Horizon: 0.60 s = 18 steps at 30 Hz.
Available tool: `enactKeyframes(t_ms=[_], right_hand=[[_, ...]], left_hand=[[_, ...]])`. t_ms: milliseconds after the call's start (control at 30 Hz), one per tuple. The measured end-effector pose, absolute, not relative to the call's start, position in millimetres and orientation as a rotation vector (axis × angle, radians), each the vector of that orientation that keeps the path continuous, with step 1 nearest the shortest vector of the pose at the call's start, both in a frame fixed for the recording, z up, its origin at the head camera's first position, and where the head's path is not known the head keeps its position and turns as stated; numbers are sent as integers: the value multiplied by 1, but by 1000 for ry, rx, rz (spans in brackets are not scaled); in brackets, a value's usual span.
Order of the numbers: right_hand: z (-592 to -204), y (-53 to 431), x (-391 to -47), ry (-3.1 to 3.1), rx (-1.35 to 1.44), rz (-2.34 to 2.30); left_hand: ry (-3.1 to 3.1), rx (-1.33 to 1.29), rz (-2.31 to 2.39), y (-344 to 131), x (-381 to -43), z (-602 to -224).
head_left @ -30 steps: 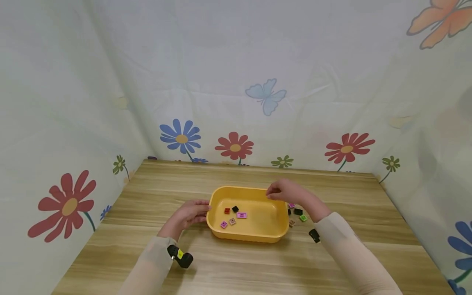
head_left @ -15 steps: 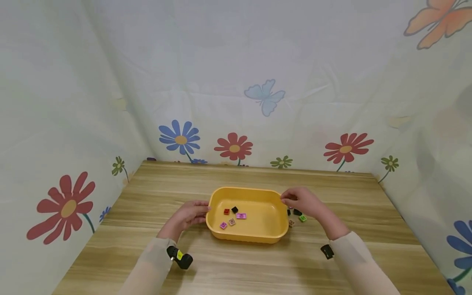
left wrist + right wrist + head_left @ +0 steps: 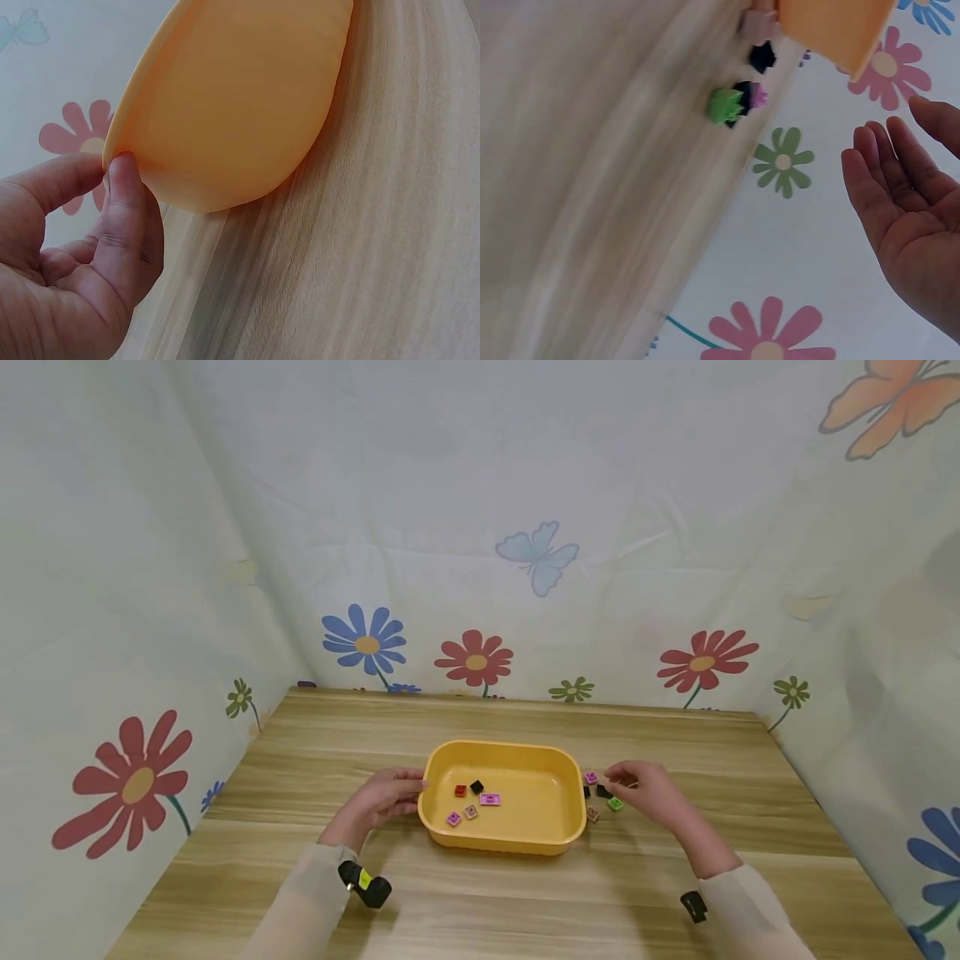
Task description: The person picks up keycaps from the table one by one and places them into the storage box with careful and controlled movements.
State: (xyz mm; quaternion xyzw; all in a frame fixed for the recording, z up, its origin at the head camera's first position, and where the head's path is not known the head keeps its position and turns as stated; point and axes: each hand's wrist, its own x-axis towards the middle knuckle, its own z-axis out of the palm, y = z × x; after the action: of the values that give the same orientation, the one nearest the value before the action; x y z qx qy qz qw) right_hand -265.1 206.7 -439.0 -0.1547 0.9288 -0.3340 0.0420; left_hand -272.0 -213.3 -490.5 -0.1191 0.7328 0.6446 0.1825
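Observation:
A yellow plastic tray [image 3: 532, 842] sits on the table in the head view. My left hand [image 3: 388, 797] pinches its left rim between thumb and fingers, plain in the left wrist view, where the tray wall [image 3: 240, 97] fills the top. Several small building bricks lie inside the tray, among them a red brick [image 3: 461, 791], a black brick [image 3: 477, 787] and a long pink brick [image 3: 490, 799]. My right hand [image 3: 651, 792] hovers over loose bricks right of the tray, its fingers relaxed around nothing. Closest to it are a green brick [image 3: 615, 804] and a black brick [image 3: 603, 792].
Also outside the tray's right end lie a pink brick [image 3: 592, 777] and a tan brick [image 3: 593, 814]. The wooden table [image 3: 450, 910] ends at a white cloth backdrop [image 3: 420, 485] with printed flowers, which also hangs along both sides.
My right hand has moved right, from above the tray's far right rim to above the loose bricks, uncovering the pink one. The left hand and tray stay put.

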Motion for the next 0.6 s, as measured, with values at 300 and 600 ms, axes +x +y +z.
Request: enactKeyframes(t_ms=[300, 600], right_hand=[[-461, 216, -264, 2862, -408, -996], [-477, 220, -266, 2872, -284, -910]], left_hand=[[2057, -311, 1836, -215, -272, -491], [2056, -314, 1831, -214, -271, -491]])
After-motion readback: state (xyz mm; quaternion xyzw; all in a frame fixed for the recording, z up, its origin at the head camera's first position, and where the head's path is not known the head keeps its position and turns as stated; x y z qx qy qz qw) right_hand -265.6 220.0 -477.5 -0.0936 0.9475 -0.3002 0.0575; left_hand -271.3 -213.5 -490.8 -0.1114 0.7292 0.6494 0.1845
